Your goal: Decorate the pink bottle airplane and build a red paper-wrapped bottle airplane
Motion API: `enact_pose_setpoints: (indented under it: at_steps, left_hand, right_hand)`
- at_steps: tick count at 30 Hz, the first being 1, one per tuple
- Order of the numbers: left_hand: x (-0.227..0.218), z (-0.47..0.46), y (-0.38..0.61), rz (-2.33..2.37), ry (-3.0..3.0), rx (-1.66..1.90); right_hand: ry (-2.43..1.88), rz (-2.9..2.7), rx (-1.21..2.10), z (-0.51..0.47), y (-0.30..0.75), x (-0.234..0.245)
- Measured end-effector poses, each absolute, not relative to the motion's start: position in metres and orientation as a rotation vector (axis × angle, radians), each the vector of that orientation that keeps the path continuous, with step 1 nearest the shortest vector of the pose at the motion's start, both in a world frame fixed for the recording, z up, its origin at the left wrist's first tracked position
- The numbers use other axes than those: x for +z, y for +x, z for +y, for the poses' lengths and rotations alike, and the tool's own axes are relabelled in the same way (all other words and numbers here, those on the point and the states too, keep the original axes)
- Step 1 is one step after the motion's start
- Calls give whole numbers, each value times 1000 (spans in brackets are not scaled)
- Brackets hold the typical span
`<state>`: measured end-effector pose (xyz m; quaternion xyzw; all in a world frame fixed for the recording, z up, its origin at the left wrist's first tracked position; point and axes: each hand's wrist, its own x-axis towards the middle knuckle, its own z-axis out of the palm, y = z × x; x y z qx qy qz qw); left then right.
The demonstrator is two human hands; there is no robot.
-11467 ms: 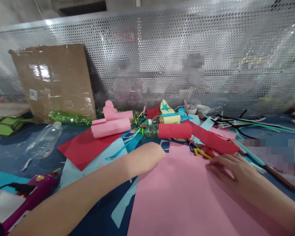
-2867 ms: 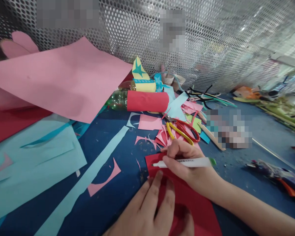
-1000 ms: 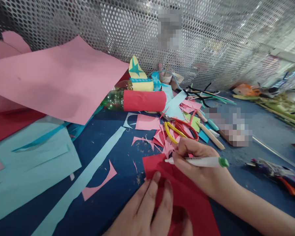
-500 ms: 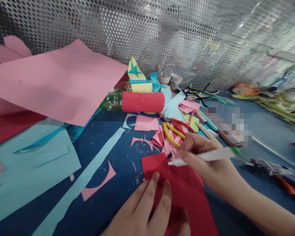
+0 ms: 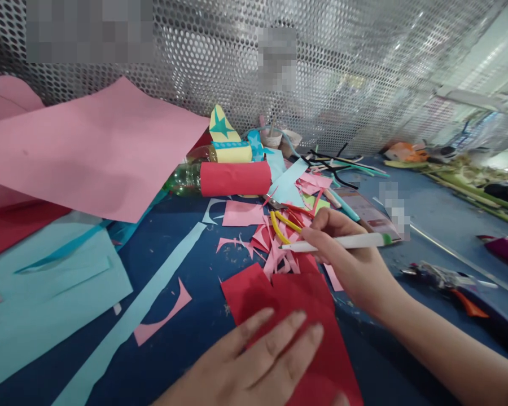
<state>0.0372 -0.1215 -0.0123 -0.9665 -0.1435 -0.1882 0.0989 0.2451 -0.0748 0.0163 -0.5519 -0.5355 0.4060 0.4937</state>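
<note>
My left hand (image 5: pixel 258 363) lies over the red paper (image 5: pixel 294 296), its fingers stretched out and a little apart. A notch shows in the paper's far edge. Held in the fingers of my right hand (image 5: pixel 347 256) is a white marker (image 5: pixel 334 243) with a green end, its tip pointing left above the far side of the red paper. Just beyond the marker, yellow-handled scissors (image 5: pixel 275 225) and red-handled scissors or pliers (image 5: pixel 294 214) rest among pink paper scraps (image 5: pixel 277 256).
Green bottle (image 5: pixel 186 179) wrapped in red paper lies behind the scraps. Large pink sheet (image 5: pixel 97 146) and light blue sheets (image 5: pixel 68 293) cover the left. A light blue strip (image 5: pixel 152 287) crosses the blue table. Pipe cleaners (image 5: pixel 342 163) and a phone-like slab (image 5: pixel 364 211) are at right.
The marker has lifted off the red paper and moved away with my right hand. My left hand's fingers have spread and slid across the paper, which has shifted slightly left.
</note>
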Motion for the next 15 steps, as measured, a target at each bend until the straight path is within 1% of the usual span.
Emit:
enact_pose_setpoints:
  at_steps: [4, 10, 15]
  left_hand:
    - [-6, -117, 41, -377, -2965, -508]
    - [-2, -122, 39, -384, -2990, -606]
    - [14, -117, 35, -314, -3028, -581]
  right_hand:
    - [-1331, -1317, 1004, -73, 246, 15]
    - [-1339, -1333, 988, -73, 244, 16]
    - [-1322, -1326, 954, -72, 248, 14]
